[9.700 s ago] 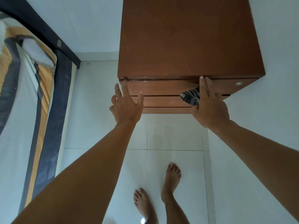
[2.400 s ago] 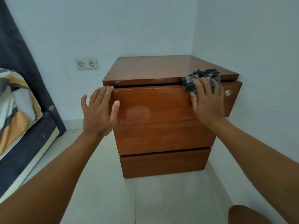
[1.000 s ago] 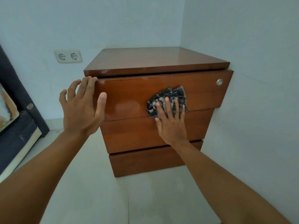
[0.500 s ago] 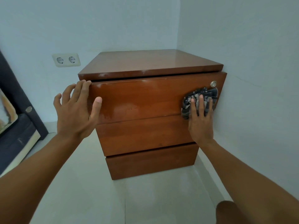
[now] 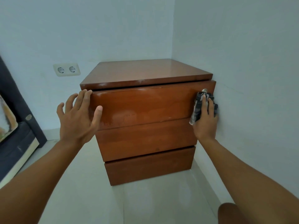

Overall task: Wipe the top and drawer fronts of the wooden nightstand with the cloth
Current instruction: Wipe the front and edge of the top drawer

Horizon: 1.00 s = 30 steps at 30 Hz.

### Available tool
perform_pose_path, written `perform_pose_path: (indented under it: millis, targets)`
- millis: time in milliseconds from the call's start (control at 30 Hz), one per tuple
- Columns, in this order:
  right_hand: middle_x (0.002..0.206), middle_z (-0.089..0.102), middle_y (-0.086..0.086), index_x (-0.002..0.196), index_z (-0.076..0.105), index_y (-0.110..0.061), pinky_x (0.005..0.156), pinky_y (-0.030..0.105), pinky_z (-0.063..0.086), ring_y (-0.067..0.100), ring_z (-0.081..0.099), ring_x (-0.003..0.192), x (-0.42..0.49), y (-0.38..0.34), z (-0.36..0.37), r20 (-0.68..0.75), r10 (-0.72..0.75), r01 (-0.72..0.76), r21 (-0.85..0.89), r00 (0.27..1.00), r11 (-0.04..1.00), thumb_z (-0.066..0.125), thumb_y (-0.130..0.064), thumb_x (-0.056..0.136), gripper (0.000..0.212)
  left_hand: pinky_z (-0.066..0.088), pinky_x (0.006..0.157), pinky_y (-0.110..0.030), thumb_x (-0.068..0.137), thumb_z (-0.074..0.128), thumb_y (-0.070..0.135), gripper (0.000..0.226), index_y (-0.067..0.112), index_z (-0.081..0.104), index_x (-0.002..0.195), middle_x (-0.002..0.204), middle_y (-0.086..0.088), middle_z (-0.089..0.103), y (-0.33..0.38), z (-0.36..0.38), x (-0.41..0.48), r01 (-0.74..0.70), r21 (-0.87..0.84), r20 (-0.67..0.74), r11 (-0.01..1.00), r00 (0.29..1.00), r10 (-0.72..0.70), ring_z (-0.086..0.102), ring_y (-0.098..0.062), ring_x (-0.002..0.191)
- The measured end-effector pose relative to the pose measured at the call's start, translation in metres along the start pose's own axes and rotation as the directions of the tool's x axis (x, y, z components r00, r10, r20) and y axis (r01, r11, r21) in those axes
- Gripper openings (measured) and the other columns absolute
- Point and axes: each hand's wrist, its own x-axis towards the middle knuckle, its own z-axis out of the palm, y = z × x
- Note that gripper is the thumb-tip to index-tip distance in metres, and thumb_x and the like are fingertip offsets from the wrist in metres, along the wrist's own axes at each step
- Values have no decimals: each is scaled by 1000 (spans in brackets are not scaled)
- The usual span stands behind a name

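A person is crouching in front of a wooden nightstand (image 5: 145,120) that is standing in the corner of a pale room, seen from a head-worn camera looking forward and slightly down. The right hand (image 5: 204,120) is pressing a dark checked cloth (image 5: 196,109) flat against the top drawer front (image 5: 142,105), at the drawer's far right end, about 3 o'clock from the nightstand's centre. The fingers are lying extended over the cloth rather than curled around it, just below a small round metal lock (image 5: 204,90).

A second ago the cloth was sitting near the middle of this same drawer front; it has been travelling rightward and is now reaching the edge beside the wall. That suggests one sideways pass across the top drawer is finishing.

The left hand (image 5: 77,118) is open with fingers spread, holding nothing, and is bracing the drawer's left edge at about 9 o'clock, as it was a moment ago.

The middle drawer front (image 5: 145,139) and bottom drawer front (image 5: 150,165), toward 6 o'clock, are not being touched. Judging from this, the lower fronts are probably next. A double wall socket (image 5: 66,69) is sitting at 10 o'clock, and part of a bed (image 5: 14,143) is showing at 9 o'clock.
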Motion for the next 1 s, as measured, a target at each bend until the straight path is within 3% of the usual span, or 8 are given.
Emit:
perform_pose_path:
  millis: [167,233,333,400,500,633,833,1000]
  targets:
    - [171,-9,5,162,-7,-26,126,56,5,29,-1,157,0,-58,7,59,217,-225,295,974,929,43,-44,104,79,23,116,-67,100,23,63,75,16,36,156,160,-12,42,5,-3,1,23,13,27,1000,999,-24,32,-34,149]
    - [171,-11,5,162,-9,-25,126,52,4,29,0,157,-2,-65,8,84,259,-272,292,962,917,55,-35,100,90,23,116,-68,100,22,64,76,16,36,156,161,-12,41,5,-5,2,20,21,40,1000,999,-21,31,-35,150]
    - [170,10,7,163,9,-28,123,52,23,37,20,153,0,-59,-3,34,297,-294,290,954,911,58,-8,92,89,22,116,-70,99,23,65,77,17,35,157,162,-10,39,2,-7,2,11,30,64,1000,998,-13,30,-35,151]
    - [167,19,4,161,18,-30,119,53,34,38,28,149,-2,-56,-12,-42,248,-231,245,968,942,54,-4,90,84,18,117,-72,98,23,65,79,18,28,161,167,-10,31,2,-4,-1,9,67,84,998,996,-15,23,-36,154]
    - [168,19,-2,161,17,-36,108,48,44,39,32,143,-8,-60,-23,-135,-19,29,75,991,997,52,-3,89,87,11,118,-72,98,26,63,82,18,13,166,173,-7,9,4,7,-16,16,124,87,992,996,-27,5,-36,159]
    - [170,16,0,161,20,-30,97,45,49,40,40,129,-8,-80,-20,-61,-305,293,-157,950,943,55,3,89,87,8,122,-68,100,27,60,82,17,5,166,174,-7,-4,10,23,-24,48,140,80,989,995,-60,-3,-32,160]
    - [172,1,-1,163,5,-33,115,55,35,48,23,147,-7,-98,2,89,-258,270,-168,962,948,54,5,91,95,5,125,-60,101,25,60,83,13,2,166,173,-10,-7,7,30,-14,60,97,120,994,990,-71,-3,-29,160]
    - [171,-3,-1,163,0,-33,113,54,39,50,22,148,6,-106,7,181,-274,308,-197,945,931,56,5,92,98,2,125,-57,99,17,64,87,12,0,165,172,-12,-10,1,35,5,90,111,210,990,971,-112,-3,-29,160]
